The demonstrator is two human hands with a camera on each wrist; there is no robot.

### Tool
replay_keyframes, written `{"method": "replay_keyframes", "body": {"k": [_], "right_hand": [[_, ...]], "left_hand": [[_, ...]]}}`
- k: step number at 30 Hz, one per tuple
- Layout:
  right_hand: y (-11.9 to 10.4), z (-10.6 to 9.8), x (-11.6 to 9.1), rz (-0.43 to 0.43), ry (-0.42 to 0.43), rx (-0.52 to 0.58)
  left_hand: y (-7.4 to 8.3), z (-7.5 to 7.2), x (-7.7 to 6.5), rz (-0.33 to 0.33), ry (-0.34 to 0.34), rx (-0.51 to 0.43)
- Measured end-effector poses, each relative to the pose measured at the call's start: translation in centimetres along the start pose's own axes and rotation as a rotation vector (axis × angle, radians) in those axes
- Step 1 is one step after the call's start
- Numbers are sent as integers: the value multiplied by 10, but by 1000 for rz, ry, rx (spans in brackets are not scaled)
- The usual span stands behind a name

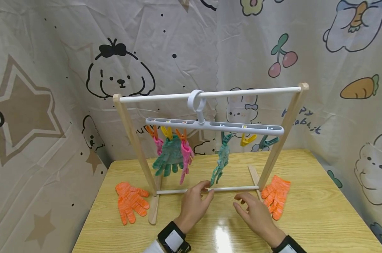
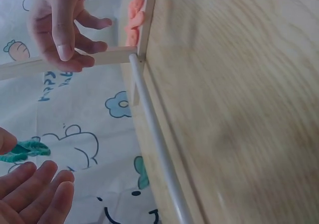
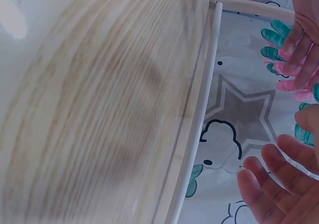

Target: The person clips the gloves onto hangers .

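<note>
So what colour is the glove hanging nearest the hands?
That glove is green, seen best in the head view.

Gloves (image 1: 186, 154) hanging in the left half of the rack (image 1: 251, 92) and a green glove (image 1: 223, 156) near its middle block passage; its right half is open beneath the clips (image 1: 246, 141). Before the rack, bare table (image 1: 222, 218) separates the left hand (image 1: 193, 203) from the right hand (image 1: 257, 216).
</note>
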State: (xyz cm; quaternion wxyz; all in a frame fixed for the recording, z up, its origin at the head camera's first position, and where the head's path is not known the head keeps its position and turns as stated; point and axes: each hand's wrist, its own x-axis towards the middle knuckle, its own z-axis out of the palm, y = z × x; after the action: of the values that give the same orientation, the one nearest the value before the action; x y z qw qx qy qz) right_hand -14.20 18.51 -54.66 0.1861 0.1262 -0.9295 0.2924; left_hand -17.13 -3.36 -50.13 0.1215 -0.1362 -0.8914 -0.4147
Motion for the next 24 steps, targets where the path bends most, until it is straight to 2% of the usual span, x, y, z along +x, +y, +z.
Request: {"method": "replay_keyframes", "body": {"k": [10,19,24], "right_hand": [[-4,7,-6,46,-56,26],[-7,12,-11,38,-89,31],[-7,14,-12,49,-116,44]], "left_hand": [[-12,2,-13,-41,-13,-10],[-25,-1,-25,-146,-34,2],[-29,-5,-29,-187,-37,-25]]}}
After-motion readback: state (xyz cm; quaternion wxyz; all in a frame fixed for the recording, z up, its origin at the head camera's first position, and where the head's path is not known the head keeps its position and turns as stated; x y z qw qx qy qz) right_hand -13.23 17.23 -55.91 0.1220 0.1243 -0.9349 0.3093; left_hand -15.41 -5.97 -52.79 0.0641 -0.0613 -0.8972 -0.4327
